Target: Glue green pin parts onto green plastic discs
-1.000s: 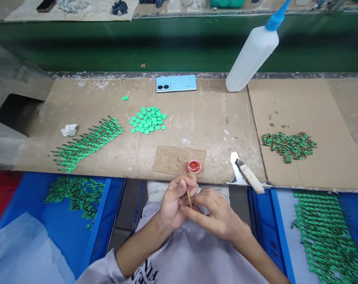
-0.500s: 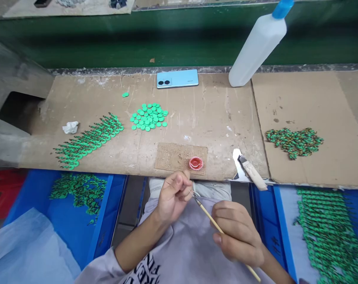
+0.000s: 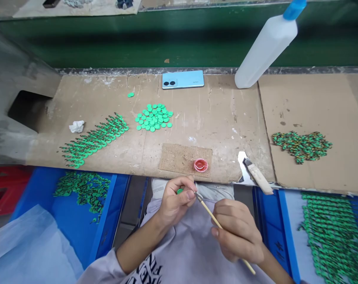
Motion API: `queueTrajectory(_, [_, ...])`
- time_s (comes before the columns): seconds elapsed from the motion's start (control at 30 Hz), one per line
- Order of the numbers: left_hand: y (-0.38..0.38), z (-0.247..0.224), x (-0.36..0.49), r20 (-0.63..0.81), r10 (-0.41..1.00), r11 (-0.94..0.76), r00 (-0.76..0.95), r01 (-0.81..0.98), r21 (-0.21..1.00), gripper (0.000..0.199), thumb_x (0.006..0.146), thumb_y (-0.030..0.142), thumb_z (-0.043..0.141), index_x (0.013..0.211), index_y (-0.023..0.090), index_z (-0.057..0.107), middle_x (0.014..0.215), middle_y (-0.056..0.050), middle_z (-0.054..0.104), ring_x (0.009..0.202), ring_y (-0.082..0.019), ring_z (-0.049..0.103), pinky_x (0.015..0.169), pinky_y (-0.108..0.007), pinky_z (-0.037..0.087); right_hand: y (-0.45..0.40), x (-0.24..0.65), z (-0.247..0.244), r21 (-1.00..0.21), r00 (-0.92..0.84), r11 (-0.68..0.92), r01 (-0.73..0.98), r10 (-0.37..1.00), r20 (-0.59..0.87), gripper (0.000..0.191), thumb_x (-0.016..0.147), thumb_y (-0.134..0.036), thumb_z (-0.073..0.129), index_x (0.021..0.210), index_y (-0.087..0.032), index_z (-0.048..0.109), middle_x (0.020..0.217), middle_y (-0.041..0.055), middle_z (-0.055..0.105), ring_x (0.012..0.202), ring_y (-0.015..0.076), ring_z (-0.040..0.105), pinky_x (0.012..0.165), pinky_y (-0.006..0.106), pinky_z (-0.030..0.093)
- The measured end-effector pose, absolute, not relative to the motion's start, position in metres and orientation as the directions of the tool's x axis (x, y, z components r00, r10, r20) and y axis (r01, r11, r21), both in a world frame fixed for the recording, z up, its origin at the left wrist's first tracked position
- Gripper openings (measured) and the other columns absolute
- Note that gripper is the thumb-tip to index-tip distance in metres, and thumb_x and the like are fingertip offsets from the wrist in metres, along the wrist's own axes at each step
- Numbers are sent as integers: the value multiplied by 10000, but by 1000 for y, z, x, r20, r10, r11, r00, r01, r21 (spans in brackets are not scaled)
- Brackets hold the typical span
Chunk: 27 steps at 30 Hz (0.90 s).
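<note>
My left hand (image 3: pixel 175 201) pinches a small green piece (image 3: pixel 179 191) over my lap, just below the bench edge. A thin wooden-handled paintbrush (image 3: pixel 210 214) is gripped by my right hand (image 3: pixel 238 230), and its tip touches the piece at my left fingertips. A little red cap of paint (image 3: pixel 201 165) sits on a cork pad (image 3: pixel 181 157) directly above my hands. Loose green discs (image 3: pixel 154 117) lie in a heap further back, and a row of green pieces (image 3: pixel 95 139) stretches out to the left.
A blue phone (image 3: pixel 183 79) and a white squeeze bottle (image 3: pixel 266 45) stand at the back. A pile of green-brown pieces (image 3: pixel 301 144) lies right, a second brush (image 3: pixel 257 176) at the bench edge. Blue bins (image 3: pixel 78 205) (image 3: pixel 329 232) of green pieces flank my lap. A crumpled tissue (image 3: pixel 76 126) lies left.
My hands were together with the brush upright; the right hand has drawn back to the right and the brush now slants, its tip at the green piece in my left fingers.
</note>
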<state>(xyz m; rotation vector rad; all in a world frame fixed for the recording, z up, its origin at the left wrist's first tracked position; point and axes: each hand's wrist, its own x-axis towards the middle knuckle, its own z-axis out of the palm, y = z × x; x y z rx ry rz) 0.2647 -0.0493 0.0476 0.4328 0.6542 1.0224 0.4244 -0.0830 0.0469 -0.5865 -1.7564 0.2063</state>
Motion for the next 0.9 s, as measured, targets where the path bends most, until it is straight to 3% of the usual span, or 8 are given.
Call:
queueTrajectory(0.2, [-47, 45, 258, -305, 881, 472, 363, -610, 636, 410, 670, 420, 942, 645, 152, 633, 618, 83, 356, 455, -20, 245, 426, -193, 193, -82, 419, 50, -442, -112, 856, 268, 483, 868, 304, 1022, -89, 416, 828, -164, 637, 645, 18, 590, 480, 145, 516, 432, 300, 465])
queueTrajectory(0.4, [-46, 45, 257, -299, 877, 463, 376, -494, 736, 367, 718, 445, 913, 715, 155, 687, 577, 58, 446, 500, -56, 315, 476, -215, 230, -72, 424, 59, -637, -145, 754, 161, 656, 740, 242, 1091, -260, 457, 1162, -152, 662, 693, 37, 663, 542, 182, 607, 500, 317, 532])
queueTrajectory(0.5, [-47, 45, 257, -323, 850, 497, 417, -431, 753, 394, 729, 478, 899, 733, 158, 670, 588, 54, 456, 520, -68, 329, 495, -224, 244, -59, 427, 62, -668, -207, 733, 130, 679, 705, 210, 1063, -221, 540, 1198, -132, 675, 725, 50, 683, 603, 188, 653, 527, 302, 550])
queueTrajectory(0.6, [-48, 44, 257, -356, 844, 511, 400, -401, 761, 348, 828, 486, 820, 861, 182, 654, 570, 82, 399, 499, -70, 291, 491, -224, 231, -48, 430, 57, -736, -54, 673, 78, 740, 671, 253, 1101, -286, 498, 1120, -160, 717, 721, 47, 672, 599, 185, 631, 535, 311, 532])
queueTrajectory(0.7, [-46, 46, 253, -393, 847, 521, 357, -419, 744, 277, 899, 376, 746, 1091, 223, 616, 637, 91, 404, 507, -71, 289, 497, -213, 232, -41, 436, 48, -836, 164, 541, 94, 820, 549, 349, 1127, -380, 443, 1050, -201, 733, 714, 33, 644, 596, 184, 608, 550, 322, 500])
queueTrajectory(0.8, [-42, 51, 245, -433, 815, 579, 386, -500, 644, 377, 740, 150, 742, 1077, 224, 588, 794, 52, 491, 587, -67, 378, 528, -203, 265, -34, 443, 42, -876, 174, 447, 181, 862, 476, 238, 1107, -334, 506, 1088, -213, 710, 766, 27, 661, 619, 174, 633, 554, 305, 499])
queueTrajectory(0.9, [-40, 58, 235, -456, 785, 620, 420, -532, 577, 408, 588, 34, 646, 961, 192, 598, 877, 13, 545, 691, -84, 473, 585, -207, 327, -26, 447, 37, -853, 95, 474, 219, 860, 502, 185, 1097, -304, 525, 1064, -212, 682, 736, 11, 646, 616, 167, 625, 549, 288, 497])
